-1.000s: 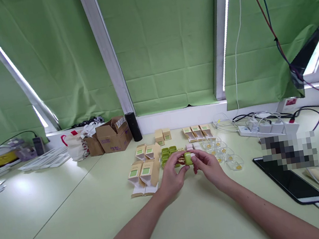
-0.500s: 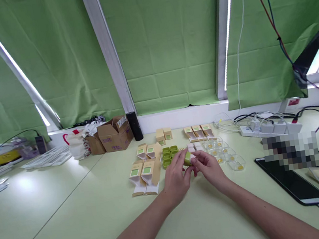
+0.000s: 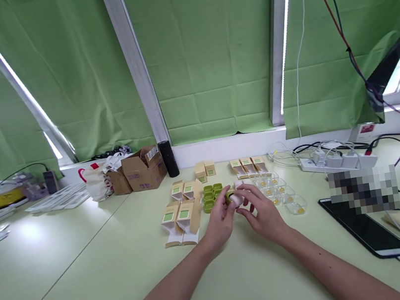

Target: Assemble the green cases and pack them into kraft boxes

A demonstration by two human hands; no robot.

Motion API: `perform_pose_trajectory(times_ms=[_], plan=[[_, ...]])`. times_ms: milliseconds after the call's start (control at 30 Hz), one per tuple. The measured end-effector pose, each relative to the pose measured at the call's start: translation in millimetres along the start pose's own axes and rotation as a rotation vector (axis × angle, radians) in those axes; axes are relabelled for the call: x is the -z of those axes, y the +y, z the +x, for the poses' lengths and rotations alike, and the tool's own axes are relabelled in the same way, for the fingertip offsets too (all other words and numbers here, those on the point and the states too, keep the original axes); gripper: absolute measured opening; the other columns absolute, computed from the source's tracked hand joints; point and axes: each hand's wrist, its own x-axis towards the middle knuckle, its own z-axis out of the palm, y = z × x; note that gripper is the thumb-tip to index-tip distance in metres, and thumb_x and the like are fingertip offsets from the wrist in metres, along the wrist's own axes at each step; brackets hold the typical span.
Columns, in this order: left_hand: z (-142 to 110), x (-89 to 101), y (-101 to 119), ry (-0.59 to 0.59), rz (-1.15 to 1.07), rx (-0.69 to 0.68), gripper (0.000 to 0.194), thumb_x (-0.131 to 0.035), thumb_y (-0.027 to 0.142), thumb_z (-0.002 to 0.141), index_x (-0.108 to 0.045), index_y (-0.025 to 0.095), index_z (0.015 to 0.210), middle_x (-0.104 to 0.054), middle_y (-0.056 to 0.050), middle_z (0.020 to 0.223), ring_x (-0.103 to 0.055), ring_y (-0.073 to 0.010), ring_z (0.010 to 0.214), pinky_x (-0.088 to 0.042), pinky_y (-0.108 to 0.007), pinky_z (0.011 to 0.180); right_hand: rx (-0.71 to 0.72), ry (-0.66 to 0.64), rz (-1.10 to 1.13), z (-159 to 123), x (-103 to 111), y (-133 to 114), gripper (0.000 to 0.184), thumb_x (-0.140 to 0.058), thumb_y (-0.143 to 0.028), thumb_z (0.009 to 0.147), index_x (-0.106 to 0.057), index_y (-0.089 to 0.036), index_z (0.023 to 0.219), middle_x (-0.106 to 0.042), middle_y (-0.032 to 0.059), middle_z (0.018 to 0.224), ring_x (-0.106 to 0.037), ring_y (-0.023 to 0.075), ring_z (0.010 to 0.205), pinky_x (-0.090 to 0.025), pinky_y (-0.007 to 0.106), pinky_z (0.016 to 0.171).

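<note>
My left hand (image 3: 221,219) is closed on a small green-and-white box (image 3: 235,200), its white side turned toward me. Curled over that white side are the fingers of my right hand (image 3: 263,210), with the thumb slightly apart below. Just left of my hands stand several small green square containers (image 3: 208,196) in rows. Behind my right hand a few white pieces (image 3: 239,182) are partly hidden. Clear plastic shells (image 3: 283,190) with yellow bits in them lie to the right. To the left, several cream cardboard boxes (image 3: 184,214) with green labels stand with flaps unfolded.
More cream boxes (image 3: 249,166) sit farther back, beside a pair of small closed ones (image 3: 205,170). A brown carton (image 3: 145,169) and a black cylinder (image 3: 169,158) stand near the wall. At right lie a dark tablet-like device (image 3: 367,227), a power strip (image 3: 339,162) and cables.
The box has turned in my hands, so its white side now faces me. My right thumb has come away from it and the fingers have shifted over the top.
</note>
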Motion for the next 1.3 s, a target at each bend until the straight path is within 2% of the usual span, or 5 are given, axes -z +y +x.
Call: perform_pose_trajectory(times_ms=[267,400,967,1200,1300], plan=[[-1.5,-0.9,4.8,-0.05,-0.084,-0.009,0.064,-0.064,0.054,0.098,-0.054,0.018,0.15,-0.056,-0.017,0.155,-0.055,-0.0332,0.142,-0.046,-0.049,0.12,0.139,0.003,-0.04,-1.4,-2.9,4.9,0.037,-0.055,-0.017,0.101,-0.059,-0.027,0.137,-0.065,0.013,0.139,-0.067,0.0281,0.127,-0.069,0.037,0.08],[-1.1,0.2,8.8,-0.048,-0.095,0.009,0.058,-0.065,0.048,0.098,-0.058,0.018,0.147,-0.06,-0.016,0.151,-0.058,-0.0335,0.14,-0.048,-0.05,0.119,0.173,0.002,-0.039,-1.6,-3.9,5.8,0.037,-0.055,-0.017,0.102,-0.059,-0.027,0.137,-0.065,0.0135,0.138,-0.067,0.0283,0.128,-0.066,0.044,0.095],[-0.8,-10.2,12.1,0.053,-0.014,0.004,0.052,-0.064,0.047,0.098,-0.059,0.014,0.138,-0.066,-0.019,0.14,-0.071,-0.0288,0.117,-0.058,-0.044,0.103,0.169,-0.015,-0.039,2.0,-2.9,0.3,0.034,-0.052,-0.012,0.101,-0.058,-0.026,0.132,-0.068,0.0131,0.128,-0.07,0.0273,0.119,-0.065,0.044,0.094],[-2.1,-16.1,8.8,0.101,-0.14,-0.003,0.043,-0.067,0.054,0.096,-0.05,0.022,0.118,-0.069,-0.004,0.098,-0.069,-0.0186,0.09,-0.056,-0.032,0.083,0.16,-0.012,-0.05,2.4,-2.2,-2.5,0.032,-0.052,-0.011,0.1,-0.058,-0.025,0.129,-0.068,0.0137,0.125,-0.071,0.028,0.115,-0.065,0.045,0.092],[-1.3,-17.5,8.6,0.11,-0.162,0.004,0.042,-0.07,0.053,0.094,-0.049,0.022,0.114,-0.064,-0.001,0.093,-0.066,-0.0164,0.086,-0.053,-0.03,0.08,0.164,-0.014,-0.052,2.5,-1.9,-2.9,0.033,-0.053,-0.01,0.099,-0.058,-0.025,0.128,-0.068,0.0135,0.125,-0.071,0.0279,0.114,-0.065,0.045,0.093]])
